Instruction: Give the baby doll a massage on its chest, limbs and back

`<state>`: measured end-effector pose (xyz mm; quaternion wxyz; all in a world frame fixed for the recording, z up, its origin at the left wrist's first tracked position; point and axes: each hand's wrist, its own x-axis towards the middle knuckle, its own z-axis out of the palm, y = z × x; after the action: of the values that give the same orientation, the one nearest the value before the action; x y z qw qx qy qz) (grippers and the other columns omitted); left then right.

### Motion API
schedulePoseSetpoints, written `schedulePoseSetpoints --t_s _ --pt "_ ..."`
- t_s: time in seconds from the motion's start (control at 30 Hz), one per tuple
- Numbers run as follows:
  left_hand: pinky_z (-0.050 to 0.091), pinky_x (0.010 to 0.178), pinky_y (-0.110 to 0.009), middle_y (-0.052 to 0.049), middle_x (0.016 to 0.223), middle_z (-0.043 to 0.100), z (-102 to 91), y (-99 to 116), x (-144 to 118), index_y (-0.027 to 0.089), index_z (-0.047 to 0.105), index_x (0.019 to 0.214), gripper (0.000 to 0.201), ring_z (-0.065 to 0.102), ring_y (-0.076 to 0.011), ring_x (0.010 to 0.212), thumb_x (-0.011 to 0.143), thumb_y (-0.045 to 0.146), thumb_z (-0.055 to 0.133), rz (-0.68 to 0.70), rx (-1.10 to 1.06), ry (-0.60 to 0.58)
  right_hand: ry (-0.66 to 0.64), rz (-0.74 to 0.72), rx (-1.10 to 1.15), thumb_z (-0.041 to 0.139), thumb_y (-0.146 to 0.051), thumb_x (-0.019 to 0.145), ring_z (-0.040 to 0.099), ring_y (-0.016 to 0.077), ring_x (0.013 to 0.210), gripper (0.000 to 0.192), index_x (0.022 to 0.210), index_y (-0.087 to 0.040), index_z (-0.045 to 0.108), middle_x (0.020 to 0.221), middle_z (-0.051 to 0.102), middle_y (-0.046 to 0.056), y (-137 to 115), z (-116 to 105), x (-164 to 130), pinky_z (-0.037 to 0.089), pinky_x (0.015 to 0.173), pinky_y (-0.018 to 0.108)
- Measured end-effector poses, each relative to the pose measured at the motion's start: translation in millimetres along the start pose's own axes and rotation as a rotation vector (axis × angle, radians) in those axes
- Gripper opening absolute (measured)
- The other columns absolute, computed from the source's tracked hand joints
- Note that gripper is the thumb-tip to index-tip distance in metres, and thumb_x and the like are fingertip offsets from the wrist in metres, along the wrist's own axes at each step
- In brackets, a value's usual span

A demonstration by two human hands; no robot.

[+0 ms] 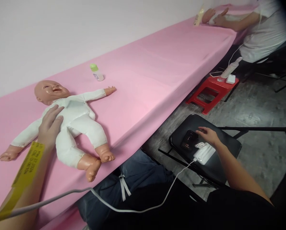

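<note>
- While the left hand (49,126) lies flat, palm down, on the baby doll (71,123), its fingers rest loose on the doll's chest/shoulder; it clasps nothing, just presses.
- Doll lies on its back on the pink table (157,70), head toward 10 o'clock, feet toward 5 o'clock near the table's front edge; white bodysuit, arms spread.
- Yellow tag (25,167) sits round the left wrist w/ dark print, unreadable.
- Right hand (208,134) is out at 3 o'clock over a black chair seat (224,147), fingers lightly spread, tips touching a dark phone (189,140); not closed on anything.
- White power bank (204,154) lies just beside the phone at its 4 o'clock, under the right wrist; white cable (124,209) runs from it across the lap to 8 o'clock.
- Small bottle (96,72) w/ green cap stands on the table at 1 o'clock from the doll's head, apart from it.
- Red stool (211,88) w/ white items on top stands on the floor at 2 o'clock.
- Another person in a white shirt (262,28) sits at the far end, 1 o'clock, hands on another doll; details too small.
</note>
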<state>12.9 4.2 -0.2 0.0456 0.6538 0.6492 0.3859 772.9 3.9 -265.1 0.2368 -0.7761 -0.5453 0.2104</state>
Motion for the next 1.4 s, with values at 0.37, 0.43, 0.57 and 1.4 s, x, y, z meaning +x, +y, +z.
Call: schedulePoseSetpoints --t_s 0.37,0.43,0.57,1.4 --pt "0.022 0.130 -0.053 -0.008 0.161 0.044 -3.8 -14 -3 0.019 0.059 0.143 0.053 0.037 -0.0279 0.151 0.104 0.053 0.048 0.086 0.010 -0.002 0.705 -0.534 0.441 0.067 -0.027 0.090 0.073 0.0184 0.076 0.017 0.100 -0.023 0.080 0.089 0.078 0.013 -224 -82 59 0.055 0.073 0.031" --pt "0.025 0.129 -0.052 -0.009 0.160 0.045 -5.2 -17 -2 0.021 0.061 0.141 0.054 0.040 -0.0281 0.150 0.102 0.056 0.048 0.092 0.028 0.004 0.669 -0.714 0.531 0.065 -0.026 0.092 0.072 0.0175 0.074 0.016 0.098 -0.022 0.080 0.087 0.077 0.012 -297 -81 45 0.055 0.073 0.031" --pt "0.023 0.129 -0.052 -0.008 0.160 0.046 -8.6 -14 -3 0.024 0.061 0.140 0.052 0.037 -0.0276 0.151 0.102 0.056 0.046 0.075 0.024 0.000 0.388 -1.035 0.616 0.063 -0.026 0.093 0.070 0.0183 0.078 0.015 0.090 -0.022 0.077 0.087 0.076 0.007 -436 -47 2 0.055 0.074 0.032" --pt "0.018 0.131 -0.053 0.002 0.165 0.038 -4.0 -23 2 0.032 0.051 0.152 0.057 0.028 -0.0267 0.156 0.100 0.055 0.053 0.018 0.050 0.009 -0.560 -1.234 0.425 0.074 -0.048 0.090 0.033 0.0238 0.155 0.051 0.138 -0.033 0.063 0.157 0.053 -0.006 -664 173 -81 0.022 0.131 0.044"
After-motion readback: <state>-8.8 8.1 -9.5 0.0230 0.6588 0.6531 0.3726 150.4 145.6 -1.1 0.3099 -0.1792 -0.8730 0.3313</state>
